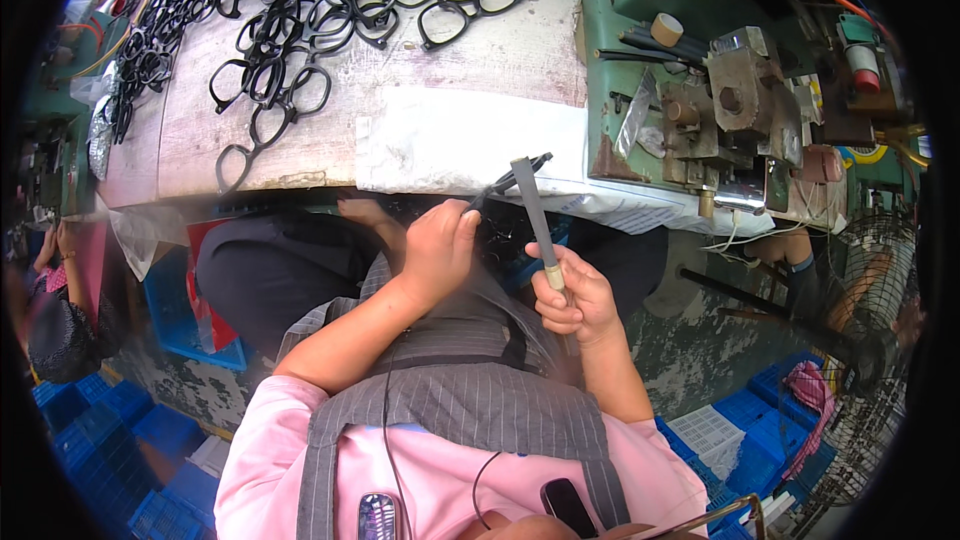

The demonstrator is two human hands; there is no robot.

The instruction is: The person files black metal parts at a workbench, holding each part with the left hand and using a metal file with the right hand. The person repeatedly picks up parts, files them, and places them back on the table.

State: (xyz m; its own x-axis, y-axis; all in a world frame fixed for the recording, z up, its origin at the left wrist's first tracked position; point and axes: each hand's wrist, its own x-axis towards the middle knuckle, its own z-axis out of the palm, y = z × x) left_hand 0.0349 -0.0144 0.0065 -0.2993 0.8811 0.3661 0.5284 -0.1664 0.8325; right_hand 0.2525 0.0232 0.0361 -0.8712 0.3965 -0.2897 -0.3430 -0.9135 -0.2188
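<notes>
My left hand is closed on a black eyeglass frame, held at the near edge of the table. In my right hand is a flat grey file, gripped by its pale handle end and pointing up and away from me. The file's far part lies against or just in front of the frame; whether they touch I cannot tell. Behind both hands, white paper covers part of the worktop. My fingers hide the rest of the held frame.
Many black eyeglass frames are heaped across the far and left worktop. A green machine with metal clamps stands at the right. Below right is a wire-caged fan. Blue crates sit on the floor, and another person is far left.
</notes>
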